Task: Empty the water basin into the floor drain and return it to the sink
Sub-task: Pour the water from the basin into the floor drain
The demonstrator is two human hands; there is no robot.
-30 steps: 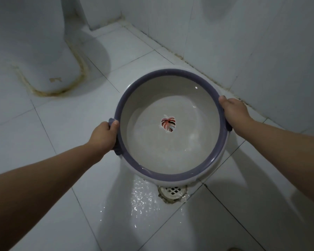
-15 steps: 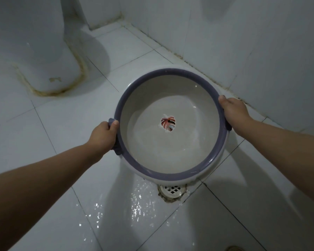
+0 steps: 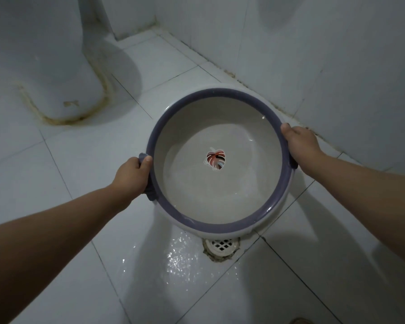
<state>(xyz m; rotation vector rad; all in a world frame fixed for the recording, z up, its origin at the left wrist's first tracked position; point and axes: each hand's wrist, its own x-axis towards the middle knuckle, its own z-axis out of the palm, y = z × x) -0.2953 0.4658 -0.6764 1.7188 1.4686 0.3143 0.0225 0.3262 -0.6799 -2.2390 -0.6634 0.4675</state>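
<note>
Nearest me, one floor drain [image 3: 221, 246] sits in the wet white tile floor [image 3: 56, 174], half hidden under the near rim of the one basin [image 3: 220, 195] I hold above it. My two hands grip it: left hand [image 3: 131, 176] fingers [image 3: 147, 160] curled on the left handle, right hand [image 3: 301, 144] fingers wrapped over the right rim. One leaf sticker [image 3: 215, 159] marks its bottom. Far left stands one toilet base [image 3: 45, 66].

Two bare forearms, no sleeves, rings or watch visible.
</note>
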